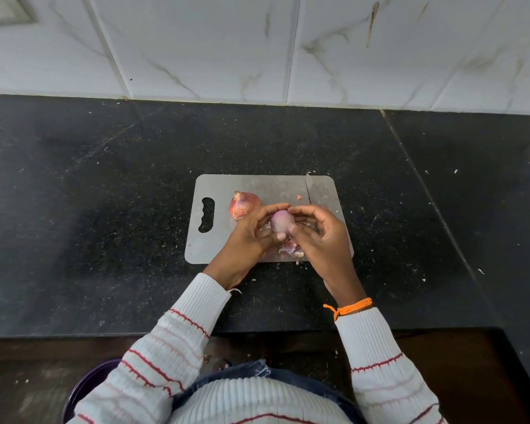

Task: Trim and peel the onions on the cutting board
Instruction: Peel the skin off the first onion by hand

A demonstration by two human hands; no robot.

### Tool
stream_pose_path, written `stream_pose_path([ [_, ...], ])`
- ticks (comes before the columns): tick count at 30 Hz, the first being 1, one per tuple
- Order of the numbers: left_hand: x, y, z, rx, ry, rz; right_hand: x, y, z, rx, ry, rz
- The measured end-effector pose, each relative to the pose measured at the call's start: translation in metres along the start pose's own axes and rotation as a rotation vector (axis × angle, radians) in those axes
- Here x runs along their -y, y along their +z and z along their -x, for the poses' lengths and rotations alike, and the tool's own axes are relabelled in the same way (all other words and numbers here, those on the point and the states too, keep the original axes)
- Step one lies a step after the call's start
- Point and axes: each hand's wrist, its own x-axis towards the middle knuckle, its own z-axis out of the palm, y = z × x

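Note:
A grey cutting board (214,243) lies on the black counter. Over its middle I hold a pale purple, mostly peeled onion (281,222). My left hand (248,240) grips it from the left, fingers curled over its top and thumb below. My right hand (322,234) grips it from the right, fingertips meeting the left hand's on top. An unpeeled red-brown onion (243,205) sits on the board just left of my hands. Loose purple skins (291,250) lie under my hands. A knife blade (310,188) rests at the board's far right, its handle hidden behind my right hand.
The black stone counter (104,209) spreads wide on both sides, dotted with small skin flecks. A white tiled wall (257,47) rises behind it. A dark purple bin rim (86,390) shows on the floor at lower left.

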Motion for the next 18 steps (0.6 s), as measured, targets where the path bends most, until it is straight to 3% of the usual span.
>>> stream_pose_path([
  [7, 0.0033, -0.0012, 0.0004, -0.049, 0.077, -0.226, 0.0035, -0.0065, -0.0006, 0.12, -0.162, 0.191],
  [18, -0.0023, 0.0067, 0.0021, -0.016, 0.037, -0.171, -0.002, -0.0099, -0.0003, 0.126, -0.212, 0.273],
])
